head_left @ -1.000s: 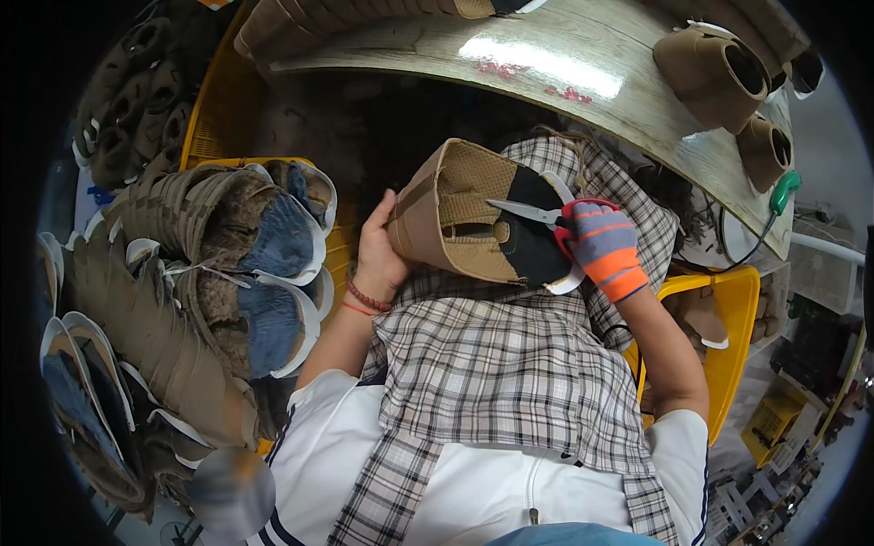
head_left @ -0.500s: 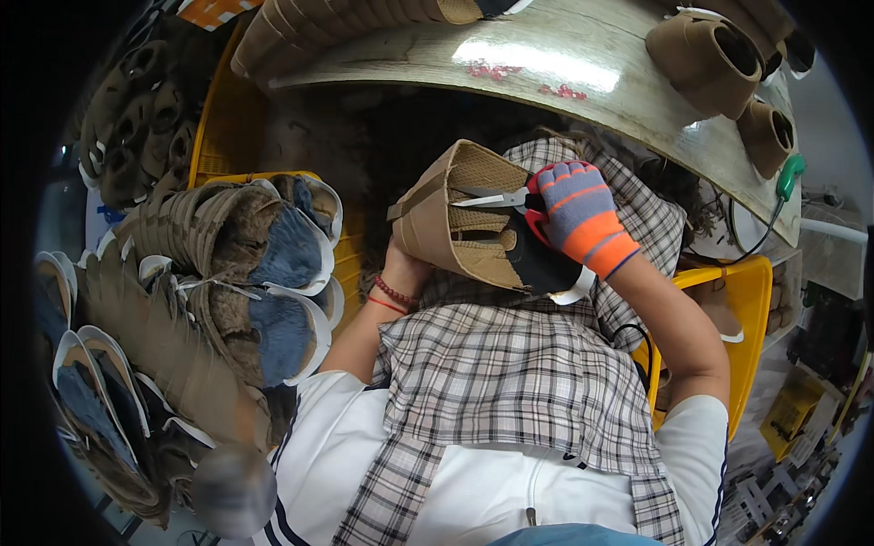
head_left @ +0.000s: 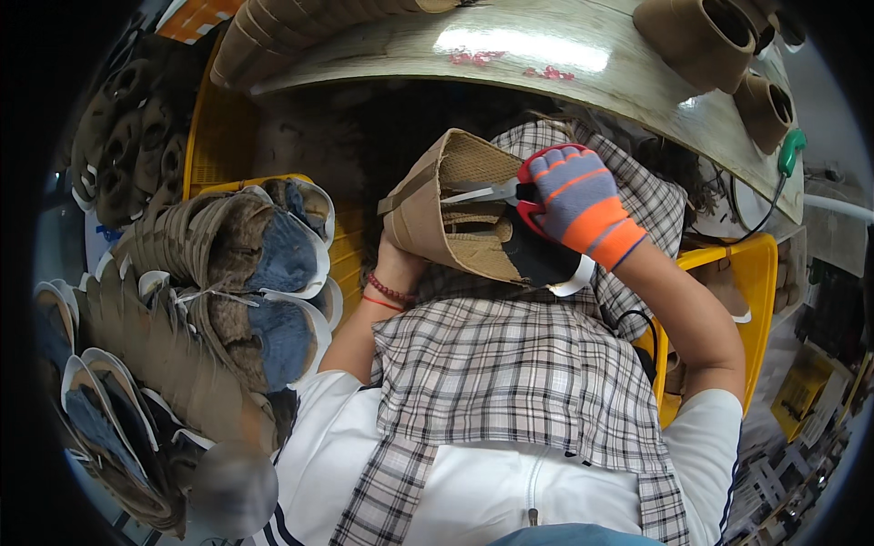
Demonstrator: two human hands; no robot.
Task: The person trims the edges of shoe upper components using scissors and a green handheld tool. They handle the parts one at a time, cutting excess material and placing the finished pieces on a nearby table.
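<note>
A tan shoe upper (head_left: 421, 216) with a mesh lining and a black and white end is held over my lap. My left hand (head_left: 397, 266) grips it from the left and below, its fingers mostly hidden behind the upper. On my right hand (head_left: 574, 198) is a grey and orange knit glove. That hand is closed round the red handles of a pair of scissors (head_left: 496, 193). The blades point left into the upper's opening, over the lining; whether they touch the material I cannot tell.
Stacked tan uppers (head_left: 273, 41) and more uppers (head_left: 696, 41) lie on the pale worktable (head_left: 391, 68) ahead. Bundles of fur-lined uppers (head_left: 187, 241) crowd the left. A yellow crate (head_left: 760, 282) stands at right, below a green-handled tool (head_left: 790, 153) with a cord.
The upper and both hands sit slightly further left and up in the picture, partly because the view shifted. The scissors have turned a little, and more of the red handle shows.
</note>
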